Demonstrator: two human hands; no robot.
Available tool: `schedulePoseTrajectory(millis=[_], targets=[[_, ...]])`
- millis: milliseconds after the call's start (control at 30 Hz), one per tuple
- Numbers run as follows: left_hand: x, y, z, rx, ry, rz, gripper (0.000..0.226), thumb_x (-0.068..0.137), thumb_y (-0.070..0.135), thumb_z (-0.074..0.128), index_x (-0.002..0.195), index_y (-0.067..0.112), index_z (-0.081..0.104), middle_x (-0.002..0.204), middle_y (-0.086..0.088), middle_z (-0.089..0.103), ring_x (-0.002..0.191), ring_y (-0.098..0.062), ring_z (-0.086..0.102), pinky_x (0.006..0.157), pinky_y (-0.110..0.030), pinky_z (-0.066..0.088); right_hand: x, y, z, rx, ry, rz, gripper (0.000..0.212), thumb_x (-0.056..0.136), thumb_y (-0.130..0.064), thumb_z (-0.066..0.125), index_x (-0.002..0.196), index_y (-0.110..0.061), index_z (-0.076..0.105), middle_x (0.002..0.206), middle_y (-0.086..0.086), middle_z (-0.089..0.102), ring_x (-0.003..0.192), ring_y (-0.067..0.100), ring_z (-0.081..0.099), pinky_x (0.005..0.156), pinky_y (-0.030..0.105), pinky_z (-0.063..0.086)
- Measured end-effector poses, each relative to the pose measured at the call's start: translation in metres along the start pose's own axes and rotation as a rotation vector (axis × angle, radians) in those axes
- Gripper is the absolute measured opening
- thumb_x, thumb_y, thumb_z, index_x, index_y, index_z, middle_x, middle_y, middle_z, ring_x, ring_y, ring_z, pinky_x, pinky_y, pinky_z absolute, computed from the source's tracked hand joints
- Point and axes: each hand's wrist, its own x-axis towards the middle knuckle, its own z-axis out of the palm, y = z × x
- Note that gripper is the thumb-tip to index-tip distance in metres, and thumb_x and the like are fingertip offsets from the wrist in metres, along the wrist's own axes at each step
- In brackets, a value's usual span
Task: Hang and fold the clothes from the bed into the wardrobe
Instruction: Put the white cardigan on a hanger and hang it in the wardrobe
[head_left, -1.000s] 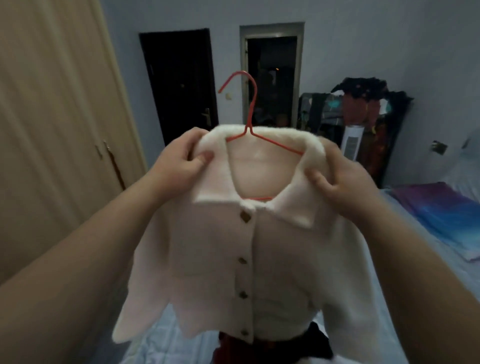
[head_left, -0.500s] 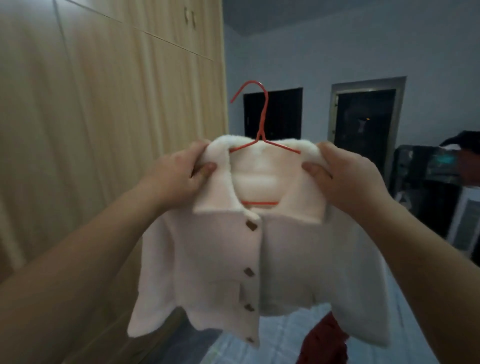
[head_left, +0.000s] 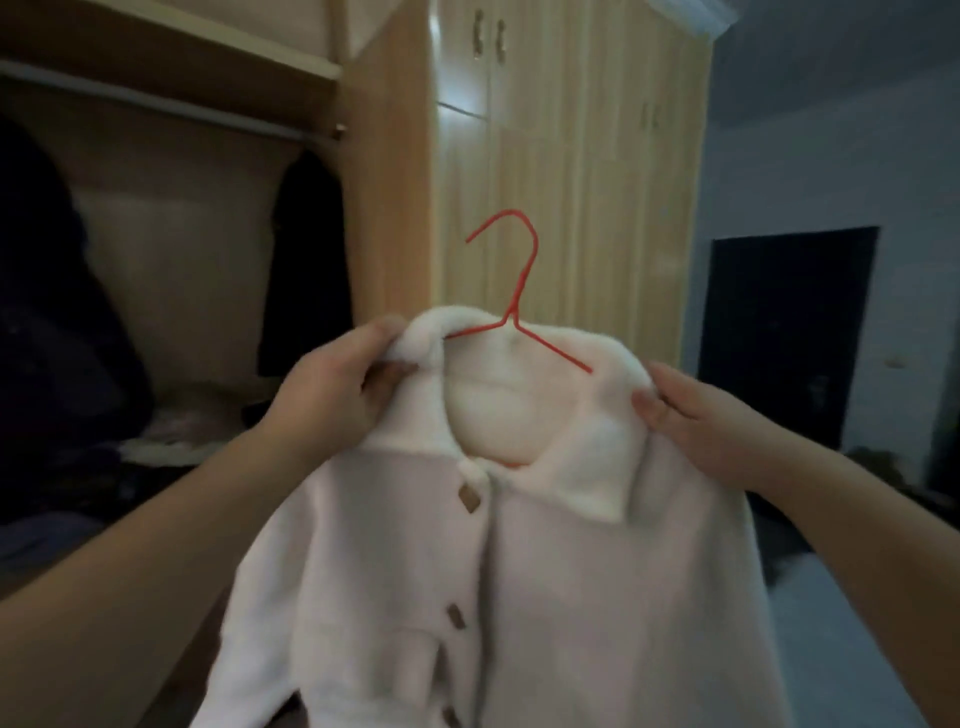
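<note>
Your left hand (head_left: 332, 395) and right hand (head_left: 711, 426) pinch the white fleece jacket (head_left: 519, 571) by its shoulders, keeping the red hanger (head_left: 514, 306) hook free for the wardrobe rail (head_left: 156, 106).

both forearms bare; no sleeves, rings or watch.

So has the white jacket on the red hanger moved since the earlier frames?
Yes. The white jacket on its red hanger has swung left, from before the dark doorway to beside the open wardrobe.
</note>
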Motion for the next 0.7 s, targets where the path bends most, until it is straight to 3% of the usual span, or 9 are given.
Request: schedulePoseTrajectory(millis=[67, 167, 300, 400, 567, 633, 700], targets=[[-0.024, -0.022, -0.042, 0.041, -0.001, -0.063, 0.035, 0.093, 0.038, 0.056, 0.127, 0.029, 0.056, 0.107, 0.011, 0.064, 0.097, -0.015, 0.063, 0.082, -0.023, 0.044, 0.023, -0.033, 0.031, -0.084, -0.073, -0.003, 0.043, 0.103, -0.044, 0.039, 0.142, -0.027, 0.046, 0.130, -0.007, 0.058, 0.121, 0.014, 0.053, 0.096, 0.026, 0.038], [-0.055, -0.050, -0.100, 0.131, -0.036, -0.172, 0.033, 0.095, 0.029, 0.061, 0.128, 0.032, 0.056, 0.108, 0.012, 0.063, 0.099, -0.015, 0.061, 0.084, -0.029, 0.046, 0.057, -0.086, 0.077, -0.180, -0.181, -0.079, 0.038, 0.104, -0.041, 0.040, 0.137, -0.024, 0.049, 0.133, 0.001, 0.059, 0.121, 0.021, 0.055, 0.086, 0.022, 0.033], [-0.084, -0.082, -0.157, 0.259, -0.058, -0.236, 0.031, 0.096, 0.035, 0.059, 0.127, 0.037, 0.055, 0.109, 0.015, 0.063, 0.099, -0.012, 0.060, 0.082, -0.028, 0.045, 0.090, -0.146, 0.142, -0.214, -0.215, -0.216, 0.023, 0.104, -0.039, 0.041, 0.118, -0.025, 0.053, 0.121, 0.006, 0.066, 0.110, 0.027, 0.061, 0.082, 0.031, 0.041], [-0.104, -0.114, -0.188, 0.275, -0.005, -0.336, 0.032, 0.095, 0.038, 0.059, 0.127, 0.037, 0.054, 0.107, 0.014, 0.064, 0.096, -0.014, 0.060, 0.079, -0.029, 0.044, 0.118, -0.181, 0.176, -0.152, -0.209, -0.294, 0.014, 0.104, -0.038, 0.042, 0.107, -0.026, 0.049, 0.111, 0.004, 0.066, 0.101, 0.026, 0.062, 0.083, 0.037, 0.045], [-0.100, -0.158, -0.214, 0.258, 0.049, -0.407, 0.031, 0.093, 0.034, 0.064, 0.123, 0.037, 0.056, 0.102, 0.011, 0.067, 0.094, -0.013, 0.064, 0.081, -0.031, 0.052, 0.170, -0.213, 0.204, 0.177, -0.357, -0.375, 0.017, 0.100, -0.041, 0.050, 0.112, -0.030, 0.053, 0.110, -0.012, 0.065, 0.102, 0.009, 0.061, 0.091, 0.031, 0.046], [-0.083, -0.177, -0.219, 0.219, 0.025, -0.441, 0.030, 0.093, 0.034, 0.066, 0.120, 0.041, 0.056, 0.103, 0.014, 0.067, 0.097, -0.008, 0.064, 0.082, -0.027, 0.052, 0.195, -0.216, 0.220, 0.153, -0.259, -0.450, 0.018, 0.099, -0.041, 0.052, 0.114, -0.032, 0.054, 0.107, -0.009, 0.066, 0.099, 0.011, 0.062, 0.085, 0.031, 0.047], [-0.062, -0.204, -0.229, 0.172, -0.141, -0.527, 0.038, 0.091, 0.039, 0.068, 0.125, 0.046, 0.052, 0.111, 0.019, 0.066, 0.104, -0.001, 0.062, 0.089, -0.025, 0.052, 0.219, -0.215, 0.235, 0.192, -0.125, -0.517, 0.014, 0.099, -0.039, 0.053, 0.114, -0.039, 0.054, 0.101, -0.010, 0.067, 0.092, 0.012, 0.064, 0.078, 0.032, 0.049]])
